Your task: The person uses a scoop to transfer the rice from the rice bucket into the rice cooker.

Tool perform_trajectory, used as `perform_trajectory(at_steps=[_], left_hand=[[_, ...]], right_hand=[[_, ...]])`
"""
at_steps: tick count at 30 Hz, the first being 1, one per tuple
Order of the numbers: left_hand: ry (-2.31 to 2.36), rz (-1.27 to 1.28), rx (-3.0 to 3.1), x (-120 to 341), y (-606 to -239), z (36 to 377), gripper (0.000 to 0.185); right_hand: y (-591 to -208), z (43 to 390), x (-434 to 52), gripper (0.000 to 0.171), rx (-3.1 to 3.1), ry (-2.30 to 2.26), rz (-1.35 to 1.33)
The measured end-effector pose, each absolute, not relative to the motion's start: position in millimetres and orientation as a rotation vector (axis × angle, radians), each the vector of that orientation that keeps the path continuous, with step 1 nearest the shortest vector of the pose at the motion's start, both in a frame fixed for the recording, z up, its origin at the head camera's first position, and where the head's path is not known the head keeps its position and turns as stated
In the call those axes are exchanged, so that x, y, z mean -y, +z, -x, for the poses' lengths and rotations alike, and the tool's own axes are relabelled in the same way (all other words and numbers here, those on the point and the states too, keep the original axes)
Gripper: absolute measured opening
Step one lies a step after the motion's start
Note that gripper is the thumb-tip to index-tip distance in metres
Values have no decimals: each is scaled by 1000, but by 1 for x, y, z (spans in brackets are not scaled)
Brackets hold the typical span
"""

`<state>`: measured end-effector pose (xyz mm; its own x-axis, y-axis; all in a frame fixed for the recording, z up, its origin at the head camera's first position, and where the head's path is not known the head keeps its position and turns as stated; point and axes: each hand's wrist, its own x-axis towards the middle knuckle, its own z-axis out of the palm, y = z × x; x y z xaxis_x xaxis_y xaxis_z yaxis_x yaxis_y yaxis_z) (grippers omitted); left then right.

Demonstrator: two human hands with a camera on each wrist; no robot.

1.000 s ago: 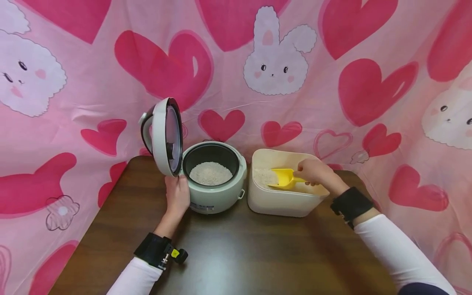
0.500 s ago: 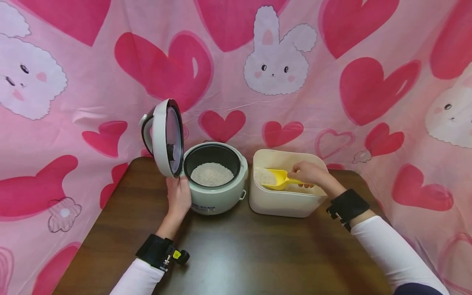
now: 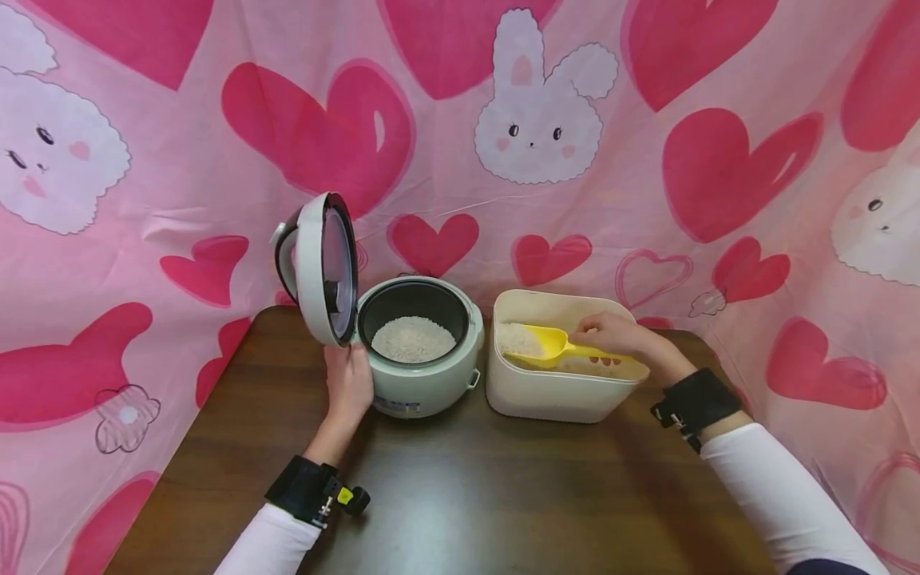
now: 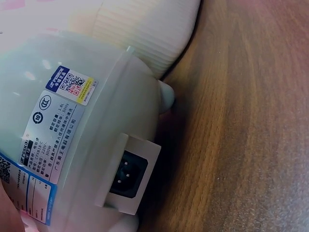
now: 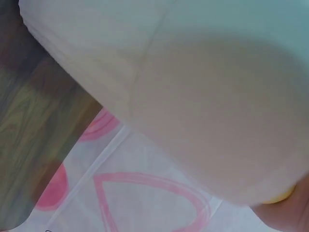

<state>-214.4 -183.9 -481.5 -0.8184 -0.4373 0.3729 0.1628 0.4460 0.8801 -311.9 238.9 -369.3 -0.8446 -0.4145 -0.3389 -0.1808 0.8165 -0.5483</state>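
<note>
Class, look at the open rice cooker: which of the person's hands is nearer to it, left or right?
Left. The left hand rests against the side of the rice cooker, below its raised lid. The right hand is apart from it, inside the cream container, holding the yellow scoop.

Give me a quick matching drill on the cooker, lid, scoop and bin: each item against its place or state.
Items:
1. cooker
2. lid
3. scoop
4. bin

States:
A. held by the right hand
B. standing open, upright
C. touched by the left hand
D. right of the cooker, rice inside

Pairs: 1-C, 2-B, 3-A, 4-D
</note>
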Motion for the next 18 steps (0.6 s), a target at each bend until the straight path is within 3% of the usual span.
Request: perform_trajectory(at_steps=[18], left_hand=[[-1400,-274,2180,185,-480,213,46]], right_hand=[[-344,299,-258,33,-2472,-876,464]])
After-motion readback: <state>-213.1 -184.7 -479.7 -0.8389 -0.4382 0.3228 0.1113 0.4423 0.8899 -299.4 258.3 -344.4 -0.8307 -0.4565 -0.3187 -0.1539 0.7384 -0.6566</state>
